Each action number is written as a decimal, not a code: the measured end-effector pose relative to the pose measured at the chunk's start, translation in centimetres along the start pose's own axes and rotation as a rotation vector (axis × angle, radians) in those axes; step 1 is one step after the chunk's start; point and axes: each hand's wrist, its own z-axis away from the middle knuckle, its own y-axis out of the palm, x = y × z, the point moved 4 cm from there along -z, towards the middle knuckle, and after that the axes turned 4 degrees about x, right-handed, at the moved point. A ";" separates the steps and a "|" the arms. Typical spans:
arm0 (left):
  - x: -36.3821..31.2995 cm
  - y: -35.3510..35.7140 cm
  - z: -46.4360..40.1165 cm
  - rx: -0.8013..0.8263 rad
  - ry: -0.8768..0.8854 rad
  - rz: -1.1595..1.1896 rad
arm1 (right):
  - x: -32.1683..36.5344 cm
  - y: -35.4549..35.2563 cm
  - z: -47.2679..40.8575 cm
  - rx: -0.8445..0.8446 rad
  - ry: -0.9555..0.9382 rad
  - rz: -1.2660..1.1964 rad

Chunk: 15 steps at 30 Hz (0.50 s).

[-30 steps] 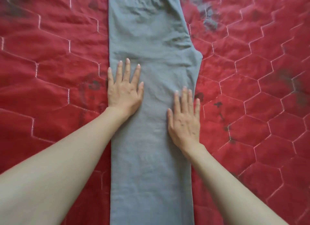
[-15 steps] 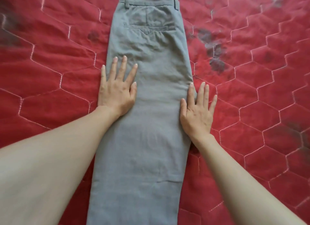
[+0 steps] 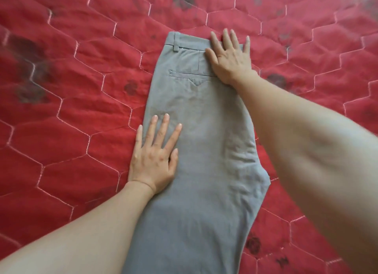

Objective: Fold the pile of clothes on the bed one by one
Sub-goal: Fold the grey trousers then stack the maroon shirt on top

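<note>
Grey trousers [image 3: 204, 151] lie flat on the bed, folded lengthwise, waistband at the far end and legs running off the bottom of the head view. A back pocket with a pointed flap shows below the waistband. My left hand [image 3: 155, 157] lies flat with straight, spread fingers on the trousers' left edge around the thigh. My right hand [image 3: 229, 57] presses flat on the right end of the waistband, fingers spread and reaching over its edge. Neither hand grips the cloth.
A red quilted bedspread [image 3: 81, 89] with hexagon stitching and dark flower prints covers the whole surface around the trousers. No other clothes show in this view.
My right hand has slid from the trousers' right edge at mid-thigh up to the waistband. My left hand has stayed on the left edge. The view has shifted so the waistband sits lower in frame.
</note>
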 end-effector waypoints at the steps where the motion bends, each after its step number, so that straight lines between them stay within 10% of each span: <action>1: 0.0 -0.1 0.0 0.000 0.001 0.004 | -0.3 -0.1 -0.1 0.010 0.039 -0.059; 7: 0.0 0.0 -0.2 -0.010 0.002 0.028 | -1.1 4.1 12.2 -0.061 -0.086 -0.066; 15: 0.1 0.2 -0.1 -0.009 -0.003 0.039 | -5.2 6.8 28.1 -0.100 0.400 -0.307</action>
